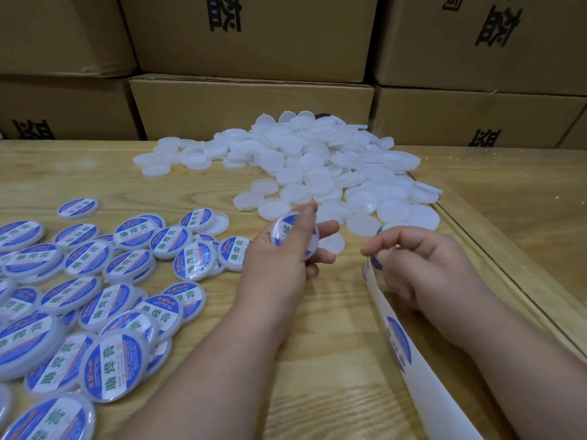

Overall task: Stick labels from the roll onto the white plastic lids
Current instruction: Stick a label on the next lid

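Leftmost, labelled lids spread over table. Left hand gripping freshly labelled lid, thumb pressed across its face; apparently smoothing the sticker down. Bare white lids heaped beyond, centre-right. Right hand pinching label strip at its top end, next label waiting lower on backing. Hands apart. Next likely: drop finished lid left, fetch bare lid, peel next label.

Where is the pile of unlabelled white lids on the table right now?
In the head view, the pile of unlabelled white lids lies on the far side of the wooden table, just beyond both hands and in front of the stacked cardboard boxes.
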`<state>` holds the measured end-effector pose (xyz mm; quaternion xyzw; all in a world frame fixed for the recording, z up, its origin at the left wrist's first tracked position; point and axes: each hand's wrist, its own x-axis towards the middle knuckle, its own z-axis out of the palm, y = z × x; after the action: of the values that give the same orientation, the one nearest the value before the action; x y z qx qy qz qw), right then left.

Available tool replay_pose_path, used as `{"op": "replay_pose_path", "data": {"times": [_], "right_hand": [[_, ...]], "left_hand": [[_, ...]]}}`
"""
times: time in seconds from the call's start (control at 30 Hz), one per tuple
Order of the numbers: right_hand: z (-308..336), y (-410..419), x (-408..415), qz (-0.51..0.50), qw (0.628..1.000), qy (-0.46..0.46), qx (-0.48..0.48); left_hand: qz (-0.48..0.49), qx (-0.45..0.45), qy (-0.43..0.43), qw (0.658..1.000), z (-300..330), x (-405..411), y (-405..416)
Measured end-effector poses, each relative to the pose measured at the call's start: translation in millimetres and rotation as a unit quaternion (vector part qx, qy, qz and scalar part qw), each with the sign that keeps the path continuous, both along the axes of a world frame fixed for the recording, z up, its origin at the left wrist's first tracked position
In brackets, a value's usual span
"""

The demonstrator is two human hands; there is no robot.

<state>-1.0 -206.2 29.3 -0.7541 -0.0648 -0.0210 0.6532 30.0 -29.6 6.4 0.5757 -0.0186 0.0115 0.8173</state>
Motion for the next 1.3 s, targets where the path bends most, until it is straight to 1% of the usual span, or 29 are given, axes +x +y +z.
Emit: {"op": "replay_pose_path", "data": {"times": [0.07, 0.13, 0.27, 0.37, 0.53, 0.73, 0.87, 0.97, 1.2, 1.3], "right_hand": [[-2, 2, -3, 0.0, 0.995, -0.044, -0.093], [-6, 2, -3, -0.005, 0.99, -0.058, -0.127], [-8, 3, -2, -0.017, 0.99, -0.048, -0.128], [-10, 2, 0, -0.023, 0.991, -0.044, -0.122], [-10, 2, 1, -0.027, 0.991, -0.045, -0.125], [-9, 1, -1, -0.028, 0.991, -0.048, -0.122], [-9, 1, -1, -0.031, 0.991, -0.045, -0.122], [-10, 0, 0, -0.034, 0.991, -0.042, -0.121], [-10, -1, -1, -0.033, 0.988, -0.044, -0.142], [-10, -1, -1, -0.03, 0.987, -0.045, -0.15]], "left_hand": [[-0.001, -0.042, 0.014, 0.999, 3, 0, 1], [0.0, -0.063, 0.022, 0.998, 4, -1, 3], [0.027, -0.052, 0.023, 0.998, 3, -2, 2], [0.044, -0.077, 0.037, 0.995, 1, 3, 2], [0.063, -0.19, 0.064, 0.978, 2, 7, 2], [0.074, -0.283, 0.084, 0.953, 8, 7, 4], [0.101, -0.281, 0.062, 0.952, 9, 7, 4], [0.104, -0.27, 0.052, 0.956, 9, 6, 4], [0.127, -0.299, 0.079, 0.942, 10, 9, 8], [0.116, -0.305, 0.1, 0.94, 14, 8, 10]]}}
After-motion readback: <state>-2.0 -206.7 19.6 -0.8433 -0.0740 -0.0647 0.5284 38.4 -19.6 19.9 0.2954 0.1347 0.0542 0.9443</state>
